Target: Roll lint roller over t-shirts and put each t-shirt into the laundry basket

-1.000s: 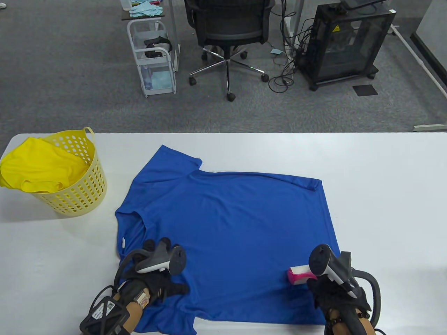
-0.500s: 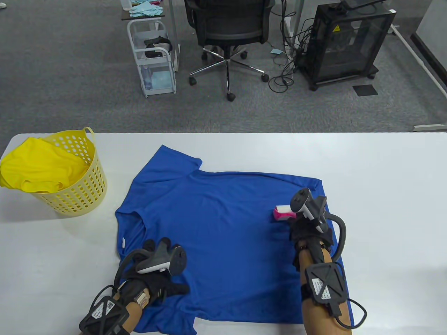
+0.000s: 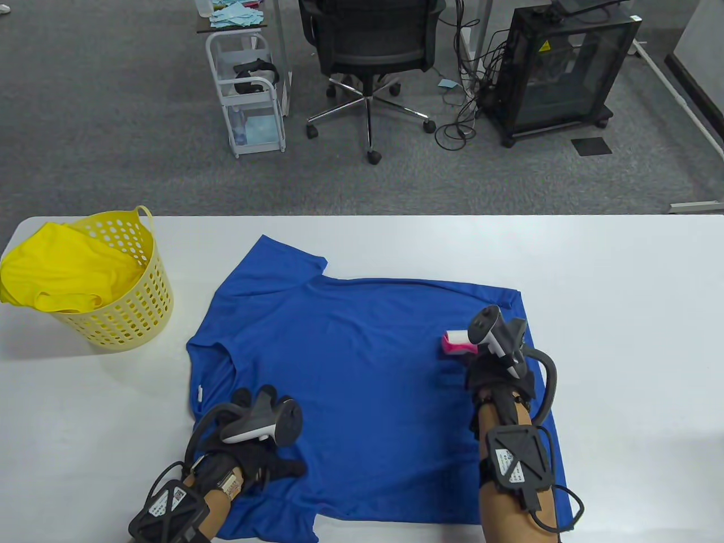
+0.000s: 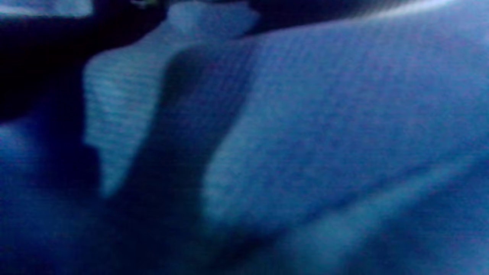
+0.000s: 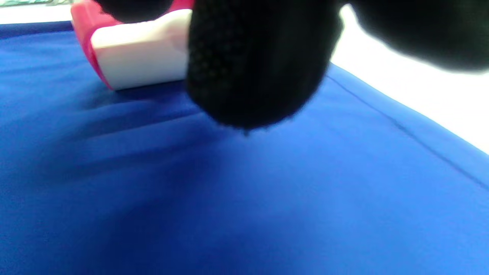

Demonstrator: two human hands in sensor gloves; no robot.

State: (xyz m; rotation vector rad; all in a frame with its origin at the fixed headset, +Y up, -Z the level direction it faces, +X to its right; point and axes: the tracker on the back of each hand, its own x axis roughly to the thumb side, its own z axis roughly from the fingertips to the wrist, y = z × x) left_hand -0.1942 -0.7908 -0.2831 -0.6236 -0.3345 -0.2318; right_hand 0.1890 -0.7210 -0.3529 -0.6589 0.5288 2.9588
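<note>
Clamped around one pink-and-white lint roller [image 3: 457, 343], the right hand [image 3: 498, 376] presses its white sticky barrel down on the blue fabric; the right wrist view shows a gloved finger [image 5: 256, 65] curled over the roller [image 5: 137, 49], with small ripples in the cloth just beside it. That roller sits at about 3 o'clock on the one blue short-sleeved t-shirt [image 3: 362, 362], close to its hem edge. The shirt lies spread flat on the white counter [image 3: 622, 317], collar toward 9 o'clock.

At the shirt's 7 o'clock the left hand [image 3: 254, 452] rests on the cloth near the collar with fingers splayed and straight, its grip apart and holding nothing; its wrist view shows only blurred blue fabric [image 4: 305, 133].

Toward 10 o'clock on the counter, well apart from the shirt, stands one pale yellow perforated plastic laundry basket [image 3: 130, 317]. One bright yellow t-shirt [image 3: 62, 271] lies in it, draped over its rim. Two t-shirts in all, two hands, one roller, one basket.
</note>
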